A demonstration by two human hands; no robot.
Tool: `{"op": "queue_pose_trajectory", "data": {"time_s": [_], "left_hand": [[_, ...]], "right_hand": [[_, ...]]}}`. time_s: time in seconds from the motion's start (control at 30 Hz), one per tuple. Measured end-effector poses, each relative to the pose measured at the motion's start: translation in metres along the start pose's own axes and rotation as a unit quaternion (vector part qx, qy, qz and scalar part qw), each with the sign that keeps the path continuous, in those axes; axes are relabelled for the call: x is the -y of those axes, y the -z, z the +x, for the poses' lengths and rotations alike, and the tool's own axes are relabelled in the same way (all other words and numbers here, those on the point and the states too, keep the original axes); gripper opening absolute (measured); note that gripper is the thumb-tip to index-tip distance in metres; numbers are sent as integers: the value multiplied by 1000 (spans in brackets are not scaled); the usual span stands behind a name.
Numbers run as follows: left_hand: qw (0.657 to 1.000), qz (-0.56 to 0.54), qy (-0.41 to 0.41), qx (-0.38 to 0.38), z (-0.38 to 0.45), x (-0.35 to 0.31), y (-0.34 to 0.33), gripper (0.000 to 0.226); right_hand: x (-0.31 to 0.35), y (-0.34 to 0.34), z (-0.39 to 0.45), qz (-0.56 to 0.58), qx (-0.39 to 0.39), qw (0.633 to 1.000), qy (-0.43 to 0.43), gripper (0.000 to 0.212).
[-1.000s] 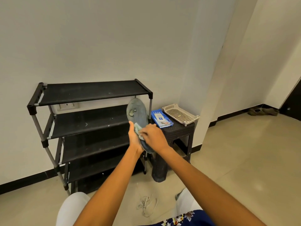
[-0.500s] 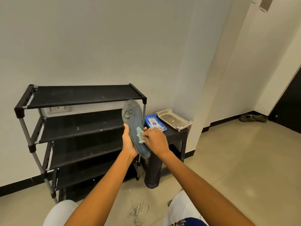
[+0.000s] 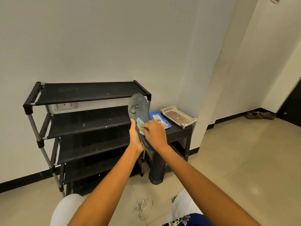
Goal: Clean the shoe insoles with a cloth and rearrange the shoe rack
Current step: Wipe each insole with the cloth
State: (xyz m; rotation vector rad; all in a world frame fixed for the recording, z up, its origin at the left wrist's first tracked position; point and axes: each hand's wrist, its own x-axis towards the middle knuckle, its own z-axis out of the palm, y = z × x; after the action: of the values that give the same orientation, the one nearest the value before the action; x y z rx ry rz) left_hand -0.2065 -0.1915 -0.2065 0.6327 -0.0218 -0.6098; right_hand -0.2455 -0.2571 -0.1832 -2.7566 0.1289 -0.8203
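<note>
One insole [image 3: 139, 111], standing upright before the rack [image 3: 84, 124]: left hand [image 3: 134, 139] is cupping its lower half from behind; right hand [image 3: 154, 133] is pinching a cloth [image 3: 139, 123] against its face.

At frame centre, the left hand [image 3: 134, 139] is gripping a dark insole [image 3: 139, 111] upright while the right hand [image 3: 154, 134] is pressing a pale green cloth [image 3: 139, 123] against it, the black shoe rack [image 3: 84, 128] standing behind at left.
</note>
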Motion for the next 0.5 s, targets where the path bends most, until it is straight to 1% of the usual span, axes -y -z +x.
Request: {"op": "queue_pose_trajectory", "data": {"time_s": [0.07, 0.1, 0.13, 0.17, 0.23, 0.27, 0.3, 0.37, 0.4, 0.43, 0.5], "left_hand": [[1000, -14, -8, 18, 5, -5, 11, 88], [999, -23, 0, 26, 7, -7, 17, 87], [999, -24, 6, 23, 8, -9, 22, 82], [1000, -18, 7, 17, 10, -9, 25, 78], [1000, 4, 14, 9, 8, -10, 24, 74], [1000, 11, 16, 7, 7, -10, 22, 74], [1000, 15, 12, 3, 7, -9, 20, 74], [1000, 10, 5, -7, 6, -8, 18, 74], [1000, -2, 6, 0, 5, -9, 18, 74], [1000, -13, 9, 10, 6, -10, 19, 73], [1000, -20, 7, 19, 1, -5, 18, 67]], "right_hand": [[8, -1, -11, 65, 64, 995, 41, 22], [6, 4, -13, 86, 103, 990, 48, 21], [0, 7, -10, 91, 125, 987, 48, 20], [-6, 9, -7, 87, 125, 988, 35, 20], [-16, 10, -4, 110, 71, 990, -57, 19], [-18, 8, -4, 134, 39, 984, -110, 18], [-17, 5, -6, 151, 26, 978, -140, 18], [-12, -5, -10, 152, 63, 978, -129, 18], [-10, -10, -13, 150, 84, 978, -119, 19], [-8, -11, -14, 150, 88, 978, -117, 20], [-10, -13, -12, 154, 67, 976, -136, 22]]}}
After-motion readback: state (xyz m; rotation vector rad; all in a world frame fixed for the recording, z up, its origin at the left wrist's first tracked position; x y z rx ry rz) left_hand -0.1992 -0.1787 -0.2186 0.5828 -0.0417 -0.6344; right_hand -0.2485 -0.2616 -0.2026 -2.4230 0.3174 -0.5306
